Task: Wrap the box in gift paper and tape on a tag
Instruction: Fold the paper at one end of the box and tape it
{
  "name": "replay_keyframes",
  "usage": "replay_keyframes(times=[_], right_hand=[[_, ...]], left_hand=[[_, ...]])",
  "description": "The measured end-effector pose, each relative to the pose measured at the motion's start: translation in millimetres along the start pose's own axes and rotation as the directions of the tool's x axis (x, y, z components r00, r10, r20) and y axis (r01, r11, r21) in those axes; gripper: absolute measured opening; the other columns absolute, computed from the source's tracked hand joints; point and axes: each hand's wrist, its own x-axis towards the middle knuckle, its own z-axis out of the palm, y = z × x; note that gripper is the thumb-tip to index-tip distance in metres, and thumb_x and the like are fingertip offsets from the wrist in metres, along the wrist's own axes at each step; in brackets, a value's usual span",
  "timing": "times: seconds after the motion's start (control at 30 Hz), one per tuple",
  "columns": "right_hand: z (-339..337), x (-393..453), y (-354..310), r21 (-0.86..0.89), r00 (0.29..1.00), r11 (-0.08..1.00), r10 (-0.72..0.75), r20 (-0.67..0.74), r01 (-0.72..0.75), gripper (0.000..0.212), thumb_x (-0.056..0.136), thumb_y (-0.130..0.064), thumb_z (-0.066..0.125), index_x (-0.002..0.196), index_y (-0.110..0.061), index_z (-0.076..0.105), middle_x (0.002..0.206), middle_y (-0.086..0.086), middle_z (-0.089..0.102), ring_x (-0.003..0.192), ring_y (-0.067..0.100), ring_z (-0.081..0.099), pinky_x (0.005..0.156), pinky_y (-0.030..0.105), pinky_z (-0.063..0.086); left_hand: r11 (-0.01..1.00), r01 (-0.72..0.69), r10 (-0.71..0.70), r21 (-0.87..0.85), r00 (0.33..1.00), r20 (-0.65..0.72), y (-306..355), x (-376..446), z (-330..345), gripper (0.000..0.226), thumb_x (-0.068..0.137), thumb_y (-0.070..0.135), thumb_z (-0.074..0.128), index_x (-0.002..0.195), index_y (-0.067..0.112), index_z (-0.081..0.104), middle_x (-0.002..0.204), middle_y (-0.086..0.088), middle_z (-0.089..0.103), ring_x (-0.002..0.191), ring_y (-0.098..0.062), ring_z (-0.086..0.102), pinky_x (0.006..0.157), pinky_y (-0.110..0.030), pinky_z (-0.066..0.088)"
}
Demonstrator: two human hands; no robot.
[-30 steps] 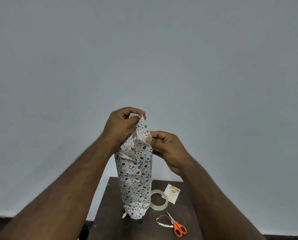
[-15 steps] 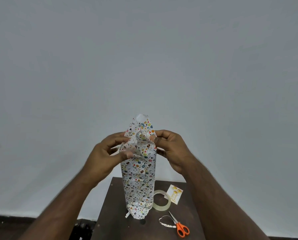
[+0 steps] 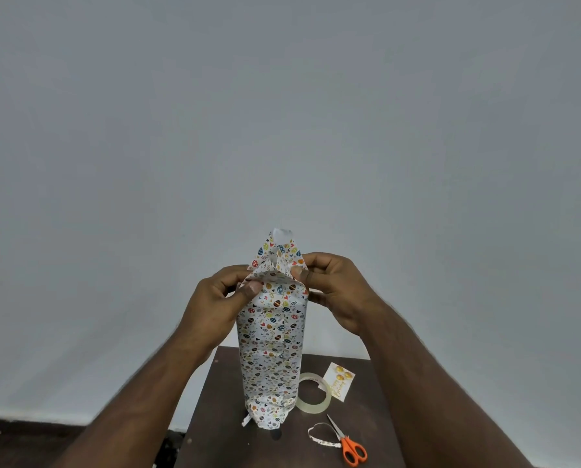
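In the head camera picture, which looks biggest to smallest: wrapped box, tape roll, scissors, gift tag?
1. wrapped box
2. scissors and tape roll, which look about alike
3. gift tag

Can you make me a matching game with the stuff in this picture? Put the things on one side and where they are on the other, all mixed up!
Things:
1. wrapped box
2. tape roll
3. scissors
4. gift tag

Places:
A. lying nearest the front edge of the table, orange handles toward the person
B. standing upright, its top paper pinched by both hands
C. lying flat right beside the box's bottom
D. lying on the far side of the tape roll, showing gold balloons

Right pairs: 1-B, 2-C, 3-A, 4-D
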Motion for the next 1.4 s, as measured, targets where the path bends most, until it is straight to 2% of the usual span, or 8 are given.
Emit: replay_keyframes(times=[0.17,0.37,0.57,0.7,0.8,0.97,1.1,1.4], right_hand=[[-6.6,5.3,-8.1,0.003,0.995,0.997,0.082,0.050,-0.082,0.022,0.087,-0.003,0.074,0.108,-0.009,0.073,0.099,0.003,0.075,0.088,0.015,0.067,0.084,0.039,0.051],[-8.4,5.9,-12.3,-0.031,0.992,0.994,0.108,0.064,-0.106,0.026,0.085,0.000,0.076,0.109,-0.010,0.073,0.098,0.002,0.077,0.087,0.014,0.069,0.075,0.032,0.053],[-4.1,6.6,-12.7,-0.077,0.998,0.995,0.059,0.021,-0.057,0.024,0.081,-0.001,0.080,0.104,-0.009,0.074,0.105,0.013,0.077,0.091,0.022,0.070,0.087,0.044,0.056],[-3.1,3.1,-9.8,-0.092,1.000,0.996,0.009,0.028,-0.007,0.015,0.088,-0.010,0.076,0.103,-0.011,0.075,0.103,0.010,0.077,0.088,0.018,0.070,0.080,0.034,0.057],[-6.5,-2.9,-9.4,-0.082,0.994,0.996,-0.010,0.107,0.019,0.023,0.093,-0.023,0.069,0.113,-0.013,0.073,0.110,0.003,0.076,0.098,0.013,0.070,0.084,0.029,0.056],[-10.5,-6.1,-3.8,-0.103,0.976,0.991,-0.057,0.211,0.080,0.051,0.087,0.004,0.072,0.135,-0.010,0.061,0.123,0.004,0.073,0.118,0.021,0.068,0.099,0.033,0.055],[-6.7,-3.5,-1.4,-0.198,0.989,0.972,-0.103,0.105,0.123,0.035,0.092,0.002,0.069,0.125,-0.010,0.069,0.113,0.003,0.077,0.107,0.019,0.073,0.093,0.032,0.057],[2.1,-5.8,3.8,-0.239,0.977,0.947,-0.210,0.041,0.214,0.027,0.093,-0.007,0.070,0.120,-0.013,0.073,0.109,0.003,0.078,0.104,0.022,0.073,0.096,0.044,0.058]], left_hand=[[1.000,0.017,-0.017,-0.002,0.999,0.049,4.3,0.0,1.1,0.021,0.090,0.025,0.071,0.108,0.022,0.079,0.118,0.004,0.074,0.111,-0.017,0.069,0.101,-0.046,0.054],[0.999,0.035,-0.037,0.019,0.992,0.117,6.8,-0.7,5.1,0.030,0.091,0.043,0.070,0.115,0.027,0.076,0.119,0.003,0.073,0.112,-0.016,0.069,0.098,-0.045,0.056],[0.998,0.043,-0.046,0.035,0.996,0.076,8.6,1.8,7.9,0.020,0.095,0.025,0.070,0.113,0.021,0.075,0.112,0.001,0.075,0.104,-0.016,0.072,0.095,-0.047,0.058],[1.000,-0.005,0.005,0.020,1.000,-0.003,8.3,2.8,11.8,0.015,0.090,0.007,0.075,0.099,0.017,0.070,0.095,-0.005,0.075,0.091,-0.025,0.072,0.077,-0.036,0.060],[0.998,-0.028,0.033,0.055,0.996,-0.081,5.0,5.9,14.5,0.031,0.085,0.002,0.078,0.095,0.019,0.054,0.089,-0.010,0.065,0.080,-0.017,0.063,0.067,-0.028,0.053],[0.999,0.039,-0.040,-0.015,0.995,-0.087,0.8,11.9,14.2,0.043,0.084,0.009,0.082,0.111,0.029,0.055,0.103,-0.006,0.071,0.094,-0.017,0.070,0.078,-0.031,0.058],[1.000,0.023,-0.023,-0.012,1.000,-0.011,5.5,11.2,14.9,0.032,0.088,0.006,0.076,0.115,0.022,0.069,0.107,-0.001,0.076,0.100,-0.018,0.072,0.088,-0.038,0.059],[0.998,0.059,-0.059,-0.028,0.998,-0.004,8.8,8.5,14.0,0.019,0.089,0.010,0.076,0.106,0.017,0.072,0.100,-0.003,0.077,0.092,-0.019,0.074,0.081,-0.036,0.060]])
